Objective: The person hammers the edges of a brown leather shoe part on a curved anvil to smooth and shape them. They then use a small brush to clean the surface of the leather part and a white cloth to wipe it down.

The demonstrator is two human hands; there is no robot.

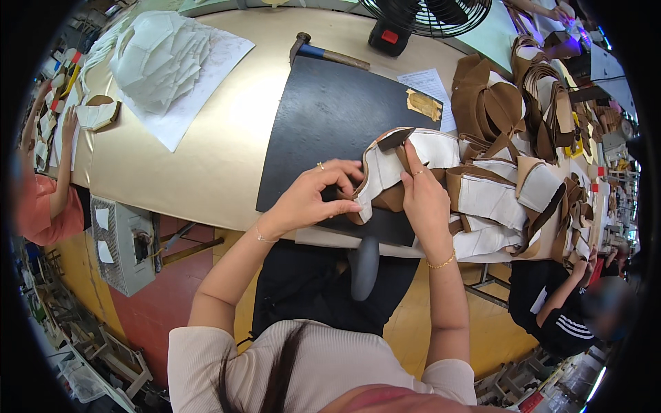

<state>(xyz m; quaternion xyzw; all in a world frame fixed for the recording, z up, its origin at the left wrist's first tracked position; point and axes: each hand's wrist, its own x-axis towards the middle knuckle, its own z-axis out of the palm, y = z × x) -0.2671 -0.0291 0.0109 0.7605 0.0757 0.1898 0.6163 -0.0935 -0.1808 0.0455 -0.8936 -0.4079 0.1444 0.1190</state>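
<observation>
A curved shoe-upper piece [383, 167] with white lining and brown edges lies partly over the black cutting mat, in front of me. My left hand [306, 196] bends its fingers around the left edge of the piece, thumb at the lower corner. With my right hand [425, 203] I hold the piece on its right side; the index finger reaches up to a dark brown flap [396, 140] at the top. The right thumb and other fingertips are partly hidden. Brown-and-white upper pieces [489, 196] lie heaped just right of my right hand.
A hammer [323, 54] lies behind the black mat [323, 103], near a fan [427, 14] and a paper sheet [428, 86]. White cut pieces [162, 58] are stacked at far left. Brown pieces [485, 96] pile at far right. Other people sit at both sides.
</observation>
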